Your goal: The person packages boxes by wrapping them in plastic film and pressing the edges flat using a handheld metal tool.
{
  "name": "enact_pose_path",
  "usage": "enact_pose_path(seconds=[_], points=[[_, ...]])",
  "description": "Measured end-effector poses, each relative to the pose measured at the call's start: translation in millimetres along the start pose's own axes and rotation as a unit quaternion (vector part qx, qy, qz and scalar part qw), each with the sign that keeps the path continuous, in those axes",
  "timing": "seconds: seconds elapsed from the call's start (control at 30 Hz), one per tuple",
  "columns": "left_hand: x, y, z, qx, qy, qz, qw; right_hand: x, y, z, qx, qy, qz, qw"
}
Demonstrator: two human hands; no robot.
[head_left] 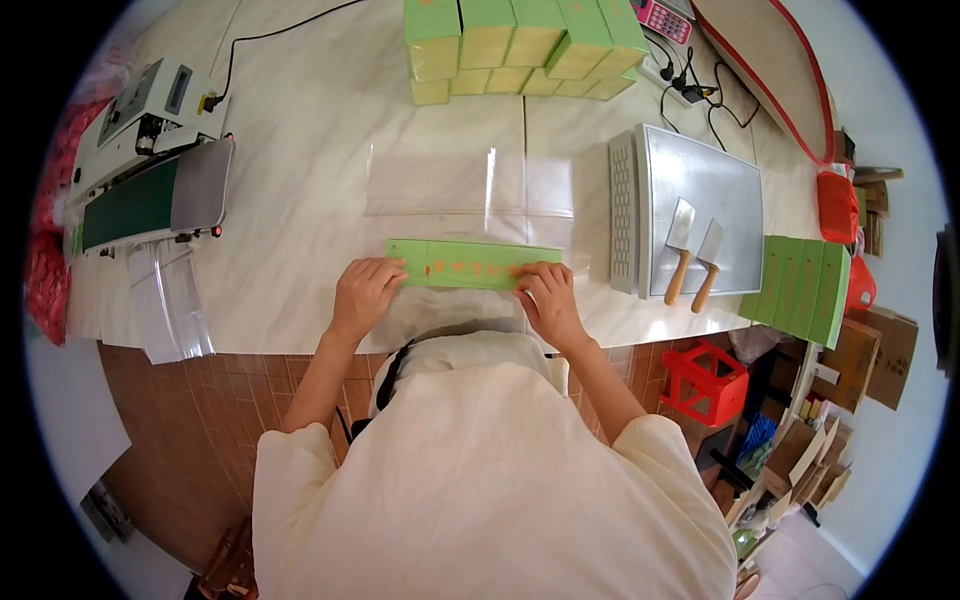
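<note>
A long, narrow green box [470,266] with orange-red characters lies across the table near its front edge, right before my body. My left hand [368,292] grips its left end, fingers curled over the top. At the other end my right hand [550,298] holds the box with bent fingers and thumb. Clear plastic film [430,185] lies flat on the table just beyond the box. More see-through plastic shows at the near side; I cannot tell whether it wraps the box.
Several green boxes [525,35] are stacked at the back. A metal-topped device [700,170] carries two wooden-handled spatulas [680,250] on the right. A belt machine [150,170] stands left, near plastic bags [170,300]. More green boxes [800,285] and a red stool [705,382] are right.
</note>
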State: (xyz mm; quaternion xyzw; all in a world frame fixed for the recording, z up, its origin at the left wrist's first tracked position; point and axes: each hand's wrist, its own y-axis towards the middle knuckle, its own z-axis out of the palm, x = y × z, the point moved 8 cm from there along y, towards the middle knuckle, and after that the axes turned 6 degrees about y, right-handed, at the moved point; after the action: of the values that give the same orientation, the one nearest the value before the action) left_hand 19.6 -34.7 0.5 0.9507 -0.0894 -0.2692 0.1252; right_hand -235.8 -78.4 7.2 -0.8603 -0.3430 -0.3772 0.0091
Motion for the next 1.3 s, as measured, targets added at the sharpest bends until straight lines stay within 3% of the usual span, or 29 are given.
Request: enact_pose_path(seconds=[0.27, 0.43, 0.5, 1.3], points=[[3.3, -1.1, 1.7, 0.002, -0.01, -0.008, 1.0, -7.6, 7.5, 1.7, 0.001, -0.004, -0.001, 1.0], [5.6, 1.1, 5.4, 0.01, -0.015, -0.03, 0.999, -32.3, 9.9, -0.4, -0.056, -0.034, 0.06, 0.996], [11.8, 1.5, 4.5, 0.001, -0.037, -0.101, 0.994, -34.2, 11.4, 0.5, -0.058, -0.032, 0.059, 0.996], [18.1, 0.2, 12.1, -0.004, -0.054, -0.149, 0.987, -33.9, 13.2, 5.0, -0.072, -0.058, 0.076, 0.993]])
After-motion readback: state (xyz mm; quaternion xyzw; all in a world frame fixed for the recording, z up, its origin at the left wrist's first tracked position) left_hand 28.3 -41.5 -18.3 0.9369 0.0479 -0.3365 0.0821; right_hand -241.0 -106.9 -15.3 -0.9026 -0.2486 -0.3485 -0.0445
